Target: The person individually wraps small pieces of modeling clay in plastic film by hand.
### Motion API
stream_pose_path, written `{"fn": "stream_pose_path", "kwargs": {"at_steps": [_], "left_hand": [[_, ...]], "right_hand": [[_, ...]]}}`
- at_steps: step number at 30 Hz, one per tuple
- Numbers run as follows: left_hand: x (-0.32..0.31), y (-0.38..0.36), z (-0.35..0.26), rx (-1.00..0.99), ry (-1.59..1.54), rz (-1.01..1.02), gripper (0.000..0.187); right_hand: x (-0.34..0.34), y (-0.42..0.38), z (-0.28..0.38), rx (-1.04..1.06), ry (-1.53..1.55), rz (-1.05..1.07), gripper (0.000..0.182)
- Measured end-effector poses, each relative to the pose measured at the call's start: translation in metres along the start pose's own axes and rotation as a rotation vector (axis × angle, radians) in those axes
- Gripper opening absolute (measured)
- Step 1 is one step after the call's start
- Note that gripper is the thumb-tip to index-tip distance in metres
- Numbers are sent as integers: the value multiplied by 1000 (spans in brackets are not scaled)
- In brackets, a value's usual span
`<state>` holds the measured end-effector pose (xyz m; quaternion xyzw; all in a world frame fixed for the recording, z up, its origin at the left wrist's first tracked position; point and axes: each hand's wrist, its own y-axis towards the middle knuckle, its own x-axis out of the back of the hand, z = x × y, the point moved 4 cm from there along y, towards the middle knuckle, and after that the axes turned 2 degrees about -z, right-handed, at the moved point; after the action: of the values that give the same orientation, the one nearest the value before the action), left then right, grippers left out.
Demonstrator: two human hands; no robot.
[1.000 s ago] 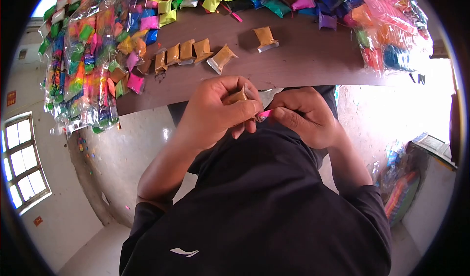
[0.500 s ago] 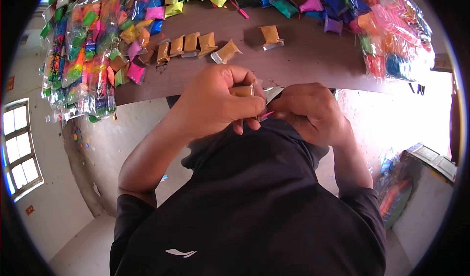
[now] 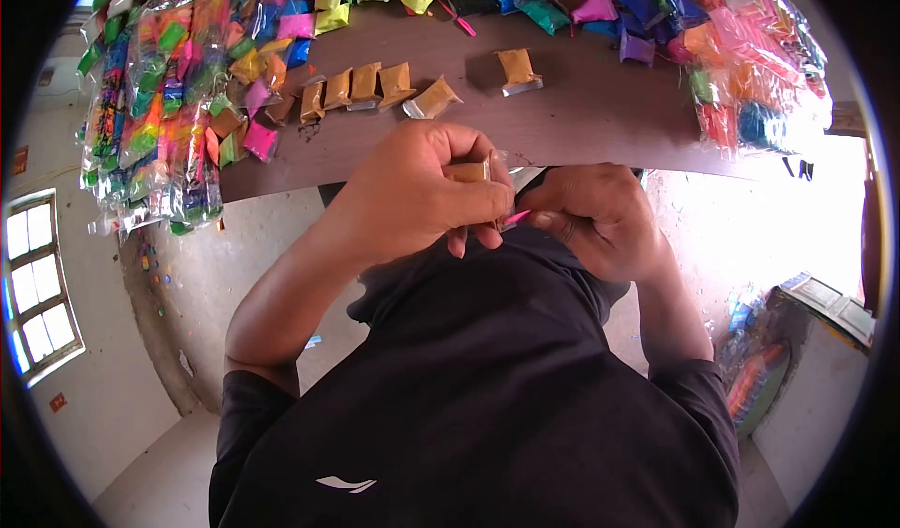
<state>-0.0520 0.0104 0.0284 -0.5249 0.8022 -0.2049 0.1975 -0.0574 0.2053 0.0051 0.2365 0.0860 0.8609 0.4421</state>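
Note:
My left hand (image 3: 412,191) is closed around a small tan packet (image 3: 469,173) in clear wrap, which shows between the thumb and forefinger. Just to its right, my right hand (image 3: 600,217) is pinched at the end of a thin pink pointed piece (image 3: 517,217). The pink piece reaches toward the packet's wrapped edge, and fingers hide part of it. Both hands are in front of the table's near edge, over my lap. Beyond them, several similar tan packets (image 3: 365,84) lie in a row on the brown table (image 3: 600,106), with another tan packet (image 3: 517,69) apart to the right.
Clear bags of colourful packets (image 3: 159,106) pile up at the table's left and hang over its edge. More bags (image 3: 750,69) fill the right end. Loose coloured packets (image 3: 542,13) line the back, near a pink strip (image 3: 464,25).
My right fingers have shifted slightly, and more of the pink piece shows between the hands. My left hand keeps its hold on the tan packet, almost unmoved.

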Motion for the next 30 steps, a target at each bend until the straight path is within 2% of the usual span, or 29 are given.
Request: {"fn": "stream_pose_path", "kwargs": {"at_steps": [2,12,14,15,17,18,19,20,21,23,24,26,27,29,30], "left_hand": [[0,0,0,5,-2,8,14],[-2,-1,0,5,-43,46,14],[-2,-1,0,-8,-42,35,15],[-3,-1,1,-31,-38,32,15],[-3,-1,1,-53,-33,31,15],[-4,-1,1,-56,-44,55,15],[-5,-1,1,-59,-56,79,15],[-6,0,1,-59,-54,81,15],[-5,1,2,-75,-36,39,15],[-3,3,6,-93,-18,-4,14],[-1,4,8,-102,-39,-17,12],[-2,6,10,-111,-55,-20,10],[-3,4,9,-145,-38,-44,9],[-2,3,10,-178,-22,-70,8],[-2,3,10,-193,-31,-69,7]], "right_hand": [[-2,0,0,-9,20,60,10],[-4,-3,-5,20,87,94,8],[-11,-11,-18,-103,312,67,12],[-12,-14,-18,-102,311,66,12],[-19,-22,-24,-344,653,116,18],[-22,-24,-26,-343,653,114,18],[-26,-26,-27,-340,784,91,18],[-30,-28,-29,-336,914,67,19],[-35,-30,-32,-336,913,66,19],[-38,-30,-31,-208,1234,-21,17],[-37,-31,-31,-207,1234,-23,17],[-33,-35,-37,-390,1282,-120,13],[-33,-34,-33,-390,1282,-123,13],[-30,-34,-27,-411,885,-251,13],[-31,-33,-26,-412,884,-252,13]]}}
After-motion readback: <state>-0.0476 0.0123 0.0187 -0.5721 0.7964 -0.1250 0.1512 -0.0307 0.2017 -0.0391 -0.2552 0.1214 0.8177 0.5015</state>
